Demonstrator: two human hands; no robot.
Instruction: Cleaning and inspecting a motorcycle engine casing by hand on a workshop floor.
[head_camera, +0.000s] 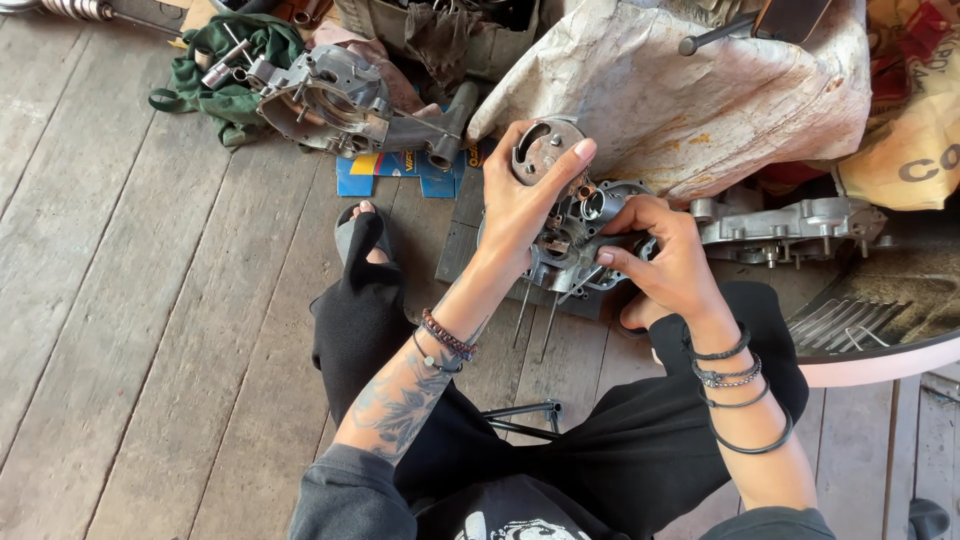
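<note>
I hold a grey metal engine part (575, 235) in front of me, above my lap, with long thin studs hanging from its underside. My left hand (520, 205) grips its left side, the fingers curled over a round metal piece (545, 147) at the top. My right hand (665, 255) clasps the part's right side, thumb and fingers pressed on its edge. Both wrists wear bead and cord bracelets.
A large engine casing (335, 100) lies on a green cloth (235, 70) at the upper left. Another casing (790, 225) sits to the right under a stained sack (700, 90). A blue card (400, 172) lies on the wooden plank floor (120, 300). A pink-rimmed tub (880, 355) stands at right.
</note>
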